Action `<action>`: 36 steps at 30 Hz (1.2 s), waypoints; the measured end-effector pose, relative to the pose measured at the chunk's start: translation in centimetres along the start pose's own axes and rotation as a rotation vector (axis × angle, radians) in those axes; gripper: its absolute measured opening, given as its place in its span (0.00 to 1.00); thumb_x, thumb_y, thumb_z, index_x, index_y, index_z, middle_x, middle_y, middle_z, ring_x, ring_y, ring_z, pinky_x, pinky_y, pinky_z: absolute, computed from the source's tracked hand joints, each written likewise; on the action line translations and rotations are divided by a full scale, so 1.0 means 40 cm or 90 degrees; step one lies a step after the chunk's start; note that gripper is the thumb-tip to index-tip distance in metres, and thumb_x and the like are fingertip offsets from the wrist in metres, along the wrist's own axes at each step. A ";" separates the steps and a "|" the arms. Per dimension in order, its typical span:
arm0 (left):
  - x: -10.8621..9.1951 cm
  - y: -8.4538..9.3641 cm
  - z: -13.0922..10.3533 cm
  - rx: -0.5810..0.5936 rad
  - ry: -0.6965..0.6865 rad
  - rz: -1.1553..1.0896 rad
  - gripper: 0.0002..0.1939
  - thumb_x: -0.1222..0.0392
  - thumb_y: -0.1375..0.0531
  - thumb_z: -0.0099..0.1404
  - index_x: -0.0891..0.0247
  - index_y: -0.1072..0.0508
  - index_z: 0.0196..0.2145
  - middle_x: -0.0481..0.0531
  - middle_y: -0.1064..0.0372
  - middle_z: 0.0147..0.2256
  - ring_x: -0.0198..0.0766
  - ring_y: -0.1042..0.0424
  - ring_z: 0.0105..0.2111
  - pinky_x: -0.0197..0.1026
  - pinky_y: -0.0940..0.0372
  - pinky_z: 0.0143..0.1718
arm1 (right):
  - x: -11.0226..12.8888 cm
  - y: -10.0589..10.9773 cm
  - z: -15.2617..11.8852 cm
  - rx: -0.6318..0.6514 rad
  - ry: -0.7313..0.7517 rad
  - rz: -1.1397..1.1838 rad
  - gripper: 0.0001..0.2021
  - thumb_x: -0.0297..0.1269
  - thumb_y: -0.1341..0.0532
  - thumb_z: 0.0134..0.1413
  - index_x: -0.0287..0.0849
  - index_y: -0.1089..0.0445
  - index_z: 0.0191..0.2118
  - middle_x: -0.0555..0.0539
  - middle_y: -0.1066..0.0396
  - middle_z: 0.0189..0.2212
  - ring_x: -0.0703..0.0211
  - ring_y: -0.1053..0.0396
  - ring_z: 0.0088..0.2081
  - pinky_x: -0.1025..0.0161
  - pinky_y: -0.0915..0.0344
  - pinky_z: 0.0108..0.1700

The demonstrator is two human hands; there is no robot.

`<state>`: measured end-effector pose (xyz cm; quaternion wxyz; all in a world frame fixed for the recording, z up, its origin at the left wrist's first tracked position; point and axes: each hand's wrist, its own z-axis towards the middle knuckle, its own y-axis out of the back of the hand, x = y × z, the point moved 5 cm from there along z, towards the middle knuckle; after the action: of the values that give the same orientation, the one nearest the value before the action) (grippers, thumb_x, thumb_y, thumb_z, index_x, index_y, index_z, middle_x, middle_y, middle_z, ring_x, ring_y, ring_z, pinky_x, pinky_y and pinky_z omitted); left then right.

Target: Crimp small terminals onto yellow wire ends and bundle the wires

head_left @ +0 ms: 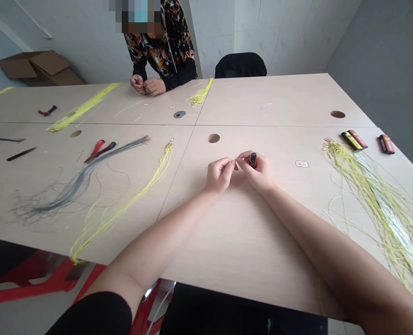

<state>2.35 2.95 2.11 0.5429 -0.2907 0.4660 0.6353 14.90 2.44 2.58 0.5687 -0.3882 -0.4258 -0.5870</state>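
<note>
Hands, left [220, 176] and right [260, 173], pinch close together, forearms [173, 236] angled inward.

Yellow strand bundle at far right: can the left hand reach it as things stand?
Probably not directly: the right hand and right forearm lie between the left hand and the yellow strand bundle.

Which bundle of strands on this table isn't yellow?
The grey-blue bundle, left of the person's left hand, beside the nearer pliers; the other bundles all show yellow.
</note>
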 end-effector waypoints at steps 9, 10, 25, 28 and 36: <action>-0.001 0.000 0.000 0.003 0.006 -0.001 0.18 0.50 0.47 0.63 0.63 0.32 0.21 0.47 0.38 0.18 0.33 0.39 0.23 0.38 0.45 0.27 | 0.004 0.001 0.002 -0.010 0.004 -0.001 0.07 0.38 0.41 0.51 0.42 0.34 0.26 0.53 0.41 0.18 0.66 0.43 0.23 0.64 0.45 0.27; -0.001 0.000 0.000 0.003 0.005 -0.002 0.19 0.50 0.47 0.63 0.63 0.32 0.21 0.47 0.38 0.19 0.33 0.39 0.23 0.38 0.45 0.27 | 0.003 0.001 0.002 -0.010 0.003 0.000 0.07 0.38 0.41 0.51 0.42 0.34 0.26 0.54 0.42 0.17 0.66 0.43 0.23 0.64 0.45 0.27; -0.002 0.000 0.000 0.009 -0.002 -0.014 0.17 0.52 0.47 0.63 0.63 0.32 0.21 0.47 0.39 0.18 0.33 0.40 0.22 0.38 0.44 0.27 | -0.002 -0.001 0.003 -0.004 0.014 0.007 0.08 0.39 0.40 0.52 0.43 0.36 0.26 0.54 0.41 0.18 0.66 0.44 0.23 0.63 0.44 0.28; -0.003 0.000 0.000 0.009 -0.002 -0.016 0.17 0.52 0.47 0.63 0.63 0.32 0.21 0.46 0.40 0.17 0.33 0.41 0.21 0.38 0.45 0.26 | -0.002 -0.002 0.004 -0.002 0.020 0.008 0.09 0.39 0.40 0.53 0.43 0.37 0.26 0.54 0.43 0.18 0.66 0.44 0.23 0.63 0.44 0.28; 0.001 -0.001 0.000 0.008 0.000 -0.014 0.18 0.51 0.47 0.64 0.63 0.32 0.21 0.46 0.41 0.18 0.32 0.41 0.21 0.37 0.45 0.26 | -0.001 0.003 0.002 -0.011 0.009 0.001 0.08 0.40 0.39 0.52 0.42 0.35 0.27 0.56 0.45 0.18 0.68 0.48 0.22 0.64 0.47 0.27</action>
<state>2.38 2.95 2.06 0.5518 -0.2922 0.4666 0.6264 15.01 2.52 2.56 0.5686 -0.3892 -0.4165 -0.5931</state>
